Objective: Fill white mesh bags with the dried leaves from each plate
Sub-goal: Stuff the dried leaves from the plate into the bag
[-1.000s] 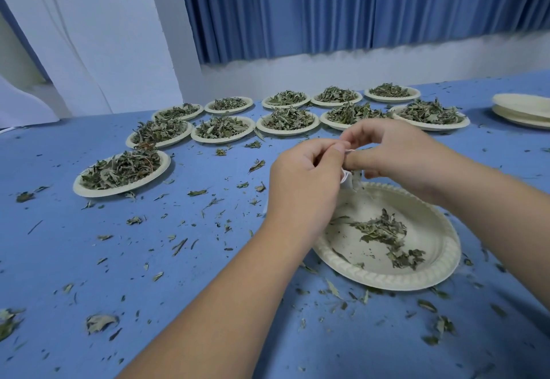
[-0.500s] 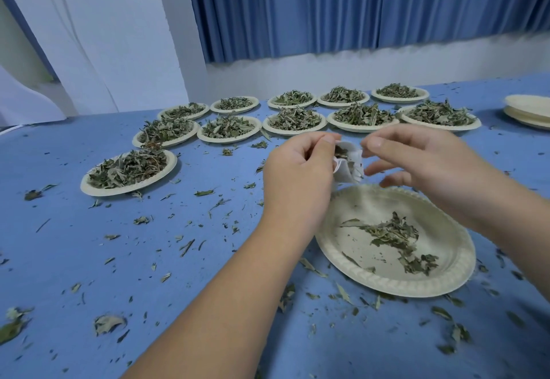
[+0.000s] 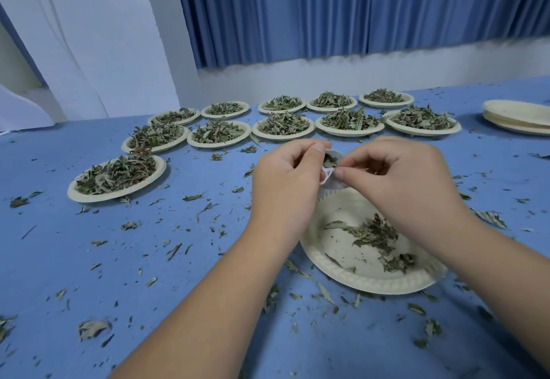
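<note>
Head view: left hand (image 3: 282, 182) pinched on white mesh bag (image 3: 331, 167), held above the near plate (image 3: 369, 282); right hand (image 3: 395, 176) closed on its rim. Leaves could be spilled onto the worktop (image 3: 178, 289) if the mouth were tipped.

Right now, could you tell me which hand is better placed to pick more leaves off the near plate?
The right hand: it hovers directly above the near plate, while the left hand holds the mesh bag open.
</note>
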`<state>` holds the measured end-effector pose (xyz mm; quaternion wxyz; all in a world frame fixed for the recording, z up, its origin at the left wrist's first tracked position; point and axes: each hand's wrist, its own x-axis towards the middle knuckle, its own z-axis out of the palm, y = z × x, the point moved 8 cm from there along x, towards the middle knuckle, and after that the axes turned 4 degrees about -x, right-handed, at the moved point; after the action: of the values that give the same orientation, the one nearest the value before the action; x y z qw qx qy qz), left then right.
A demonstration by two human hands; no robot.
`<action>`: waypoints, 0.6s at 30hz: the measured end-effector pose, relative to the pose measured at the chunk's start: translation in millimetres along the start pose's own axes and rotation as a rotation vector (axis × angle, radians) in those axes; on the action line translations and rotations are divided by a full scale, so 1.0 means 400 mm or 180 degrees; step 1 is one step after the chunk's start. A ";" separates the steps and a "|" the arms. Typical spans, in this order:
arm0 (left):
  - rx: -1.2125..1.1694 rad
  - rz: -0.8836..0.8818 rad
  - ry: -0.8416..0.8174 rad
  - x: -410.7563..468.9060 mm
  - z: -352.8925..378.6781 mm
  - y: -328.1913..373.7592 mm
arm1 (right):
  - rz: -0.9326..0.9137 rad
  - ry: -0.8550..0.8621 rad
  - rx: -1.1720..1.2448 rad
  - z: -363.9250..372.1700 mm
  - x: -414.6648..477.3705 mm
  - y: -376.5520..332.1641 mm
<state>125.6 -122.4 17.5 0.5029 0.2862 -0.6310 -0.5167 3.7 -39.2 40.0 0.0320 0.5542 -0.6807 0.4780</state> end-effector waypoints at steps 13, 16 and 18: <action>0.0154 0.0143 -0.0001 -0.001 0.006 0.000 | -0.0132 -0.0098 0.0188 0.017 0.002 -0.012; 0.0149 0.0146 0.0028 0.000 0.003 0.001 | -0.0132 -0.0117 0.0379 0.020 0.002 -0.015; 0.0081 0.0086 0.0027 -0.001 0.003 0.001 | -0.0056 -0.0157 0.0627 0.016 0.004 -0.010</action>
<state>124.6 -121.6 17.6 0.5088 0.2862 -0.6392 -0.5006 9.1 -44.4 39.9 -0.0351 0.5722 -0.6261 0.5285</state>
